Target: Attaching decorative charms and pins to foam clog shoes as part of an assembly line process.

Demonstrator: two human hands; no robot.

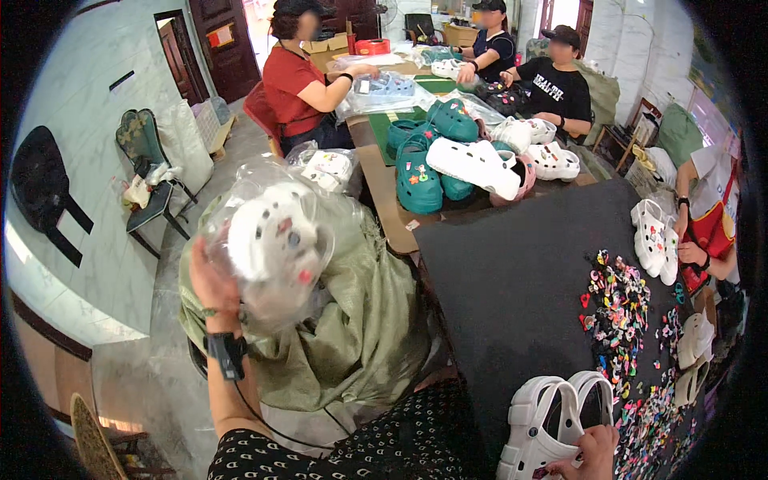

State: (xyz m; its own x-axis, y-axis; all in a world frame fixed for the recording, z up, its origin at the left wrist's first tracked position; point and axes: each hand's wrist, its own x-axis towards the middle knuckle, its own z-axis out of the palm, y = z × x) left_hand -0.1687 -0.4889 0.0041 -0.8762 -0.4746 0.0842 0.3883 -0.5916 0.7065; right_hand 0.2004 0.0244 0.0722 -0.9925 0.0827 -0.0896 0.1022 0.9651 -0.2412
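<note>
My left hand [214,284], blurred by motion, is against the left side of a clear plastic bag with white clogs [280,232] in it. Small coloured charms show on those clogs through the plastic. Below the bag spreads a large pale green woven sack [344,344]. At the lower edge, my right hand [590,454] grips a pair of white clogs [542,424] standing on the black-covered table [512,304]. Part of that hand is cut off by the picture's rim.
Heaps of small coloured charms [618,316] cover the table's right side. Teal and white clogs [452,164] are piled farther back. Several people sit around the table, one person [300,88] in red. Another person's hands [694,254] are near white clogs [652,240] at right. A chair [152,168] stands left.
</note>
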